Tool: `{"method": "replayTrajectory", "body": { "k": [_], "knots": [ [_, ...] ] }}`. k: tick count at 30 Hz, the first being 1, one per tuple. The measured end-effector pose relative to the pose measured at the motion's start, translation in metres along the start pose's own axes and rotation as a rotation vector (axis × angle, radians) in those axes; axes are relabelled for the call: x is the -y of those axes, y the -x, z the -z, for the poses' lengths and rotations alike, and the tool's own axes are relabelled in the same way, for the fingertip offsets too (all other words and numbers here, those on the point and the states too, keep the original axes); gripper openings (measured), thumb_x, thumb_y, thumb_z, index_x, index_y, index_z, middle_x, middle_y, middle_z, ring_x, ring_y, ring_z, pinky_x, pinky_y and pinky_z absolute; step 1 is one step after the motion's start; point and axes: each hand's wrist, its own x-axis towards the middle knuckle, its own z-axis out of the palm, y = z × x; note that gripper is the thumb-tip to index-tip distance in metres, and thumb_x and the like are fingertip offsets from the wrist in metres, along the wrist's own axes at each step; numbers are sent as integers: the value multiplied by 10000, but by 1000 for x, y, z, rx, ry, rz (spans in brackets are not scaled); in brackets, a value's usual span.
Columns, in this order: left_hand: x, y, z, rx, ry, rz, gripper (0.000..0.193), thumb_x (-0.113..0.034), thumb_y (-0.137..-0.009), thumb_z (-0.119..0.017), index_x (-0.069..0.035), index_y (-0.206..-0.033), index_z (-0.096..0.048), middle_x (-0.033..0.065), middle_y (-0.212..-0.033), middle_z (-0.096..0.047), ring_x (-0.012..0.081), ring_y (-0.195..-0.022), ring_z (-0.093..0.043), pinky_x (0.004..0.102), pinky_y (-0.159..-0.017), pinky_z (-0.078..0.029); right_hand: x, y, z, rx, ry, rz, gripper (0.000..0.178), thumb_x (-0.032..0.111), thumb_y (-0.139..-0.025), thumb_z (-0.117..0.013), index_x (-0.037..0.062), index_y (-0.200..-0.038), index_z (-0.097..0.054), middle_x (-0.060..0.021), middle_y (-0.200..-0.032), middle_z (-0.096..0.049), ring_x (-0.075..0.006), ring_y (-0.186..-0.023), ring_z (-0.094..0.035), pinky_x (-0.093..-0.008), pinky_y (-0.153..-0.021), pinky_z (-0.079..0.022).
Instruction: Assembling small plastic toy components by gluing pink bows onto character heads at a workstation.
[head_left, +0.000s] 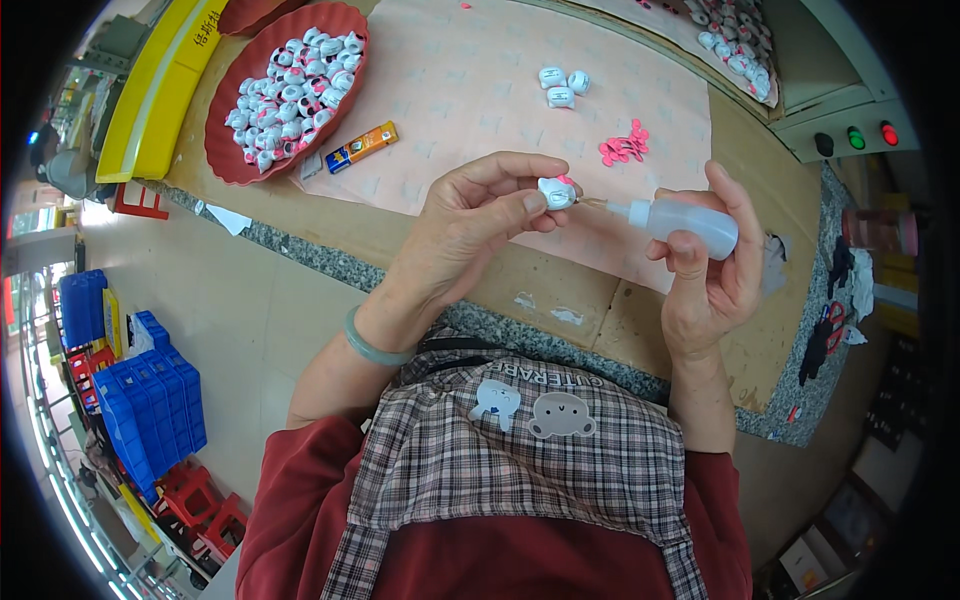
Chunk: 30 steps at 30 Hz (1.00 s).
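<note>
Between the thumb and fingers of my left hand (478, 208) is a small white cat-shaped figure head (557, 193) with a pink piece on top. My right hand (712, 275) is wrapped round a clear squeeze bottle (690, 226) with a white collar and a thin nozzle. The bottle lies nearly level, its nozzle tip right at the figure head; whether they touch I cannot tell. Beyond my hands, a small pile of pink pieces (625, 146) lies on the pale sheet (450, 100). Farther back sit three white figure heads (562, 88).
A red scalloped basin (222, 130) full of white and pink figure heads stands at the left, beside a yellow bin (150, 110). An orange and blue box (362, 146) lies near it. At the far right are a machine panel with lit buttons (855, 138) and red-handled scissors (832, 318).
</note>
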Motion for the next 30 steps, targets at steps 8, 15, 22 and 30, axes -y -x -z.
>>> {"method": "replayTrajectory", "body": {
  "k": [8, 15, 22, 30],
  "knots": [
    [1, -1, 0, 7, -20, 6, 284, -57, -879, -562, 20, -1152, -546, 133, -1021, -632, 157, -874, -614, 273, -802, -502, 2, 1, 2, 40, 73, 18, 425, 158, -901, -565, -45, -1252, -438, -149, -929, -625, -85, -610, -534, -193, -549, -467],
    [2, -2, 1, 10, -11, 12, 286, -53, -876, -565, 22, -1152, -546, 133, -1017, -631, 163, -878, -616, 273, -802, -502, 2, 1, 1, 36, 95, 20, 414, 148, -901, -567, -47, -1245, -445, -161, -939, -628, -84, -607, -534, -188, -545, -459],
    [1, -1, 3, -8, -24, -3, 284, -43, -873, -563, 28, -1148, -545, 136, -1006, -629, 173, -886, -616, 278, -807, -500, 1, 0, 0, 29, 116, 21, 410, 155, -900, -573, -48, -1236, -454, -165, -936, -633, -83, -601, -531, -183, -545, -448],
    [2, -3, 4, -54, -39, -16, 246, -27, -857, -586, 7, -1100, -592, 85, -962, -645, 129, -857, -602, 264, -794, -488, -4, 2, 1, 47, 148, 27, 396, 138, -898, -574, -49, -1229, -464, -163, -939, -632, -87, -615, -539, -188, -551, -453]
  ]
}}
